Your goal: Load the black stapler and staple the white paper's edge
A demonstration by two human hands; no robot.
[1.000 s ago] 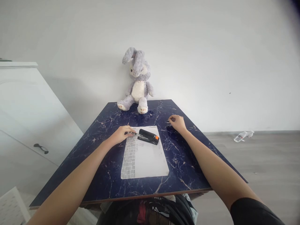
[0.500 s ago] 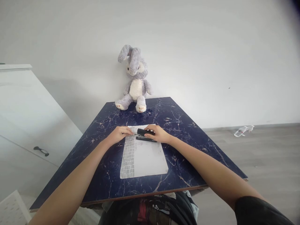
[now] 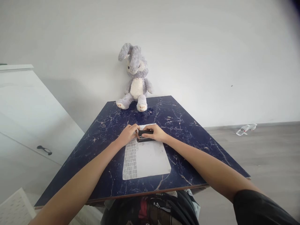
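A black stapler (image 3: 146, 140) rests over the upper part of a white sheet of paper (image 3: 153, 161), which has a column of grey block-like marks down its left side. My right hand (image 3: 157, 133) is closed around the stapler's body from the right, thumb on the near side. At the stapler's left end, my left hand (image 3: 129, 134) has its fingers bent and pressed against it. Those fingertips partly cover that end, so what lies between them is hard to see. The stapler's upper part sits close over its base.
The paper lies on a dark blue marbled table (image 3: 187, 131). A grey plush rabbit (image 3: 137, 84) sits at the back against the wall. Small bits (image 3: 169, 118) lie on the tabletop. To the left stands a white cabinet (image 3: 30, 118); a clear plastic item (image 3: 245, 129) is on the floor at right.
My left hand has moved right onto the stapler's left end. The stapler's upper part, raised with a thin metal strip sticking out at left before, now sits lower, and the strip is hidden.
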